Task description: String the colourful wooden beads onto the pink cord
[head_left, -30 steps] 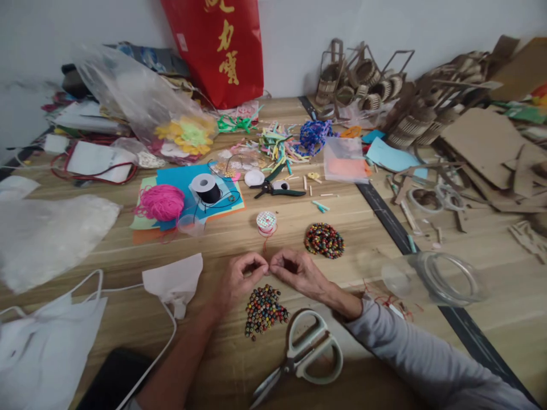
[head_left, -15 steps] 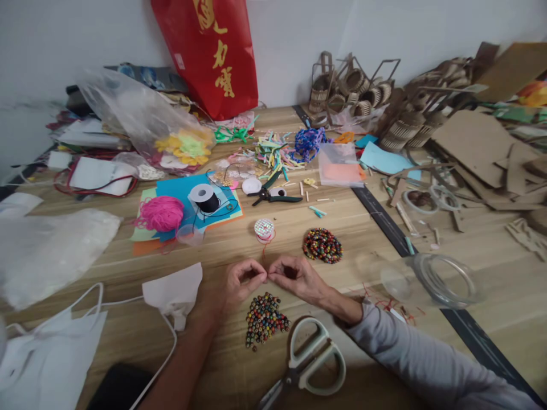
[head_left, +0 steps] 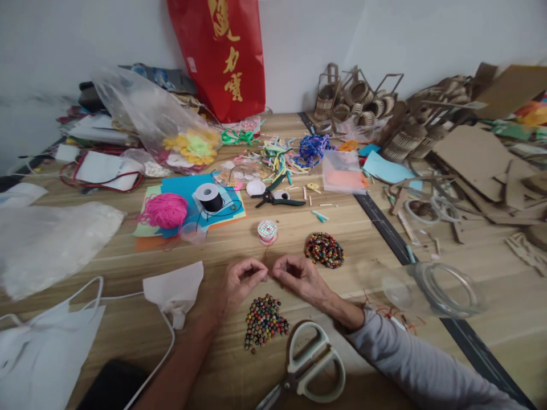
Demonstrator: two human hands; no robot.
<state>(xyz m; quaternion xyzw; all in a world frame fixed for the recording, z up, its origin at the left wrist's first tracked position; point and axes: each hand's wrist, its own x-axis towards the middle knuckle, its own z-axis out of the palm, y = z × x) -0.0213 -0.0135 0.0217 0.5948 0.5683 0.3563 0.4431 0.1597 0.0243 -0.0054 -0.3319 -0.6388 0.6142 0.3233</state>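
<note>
Wood-grained surface point(head_left: 222, 373) carries scissors point(head_left: 292, 380) near, right of centre. Left hand point(head_left: 243, 279) and right hand point(head_left: 301, 280) each pinch thumb toward finger; grasping what, I cannot tell. Nearer lie loose beads point(head_left: 264, 320); far right, strung beads point(head_left: 321, 245); farther, a spool point(head_left: 267, 230) trailing red thread point(head_left: 265, 254).

Wall point(head_left: 294, 62): we face a plain, pale grey surface along the far side, smudged at left.
Desk point(head_left: 213, 246): we see streaked wood grain, crossed by a black strip point(head_left: 382, 228) slanting from far middle to near right.
Light: we have it soft and dim.
</note>
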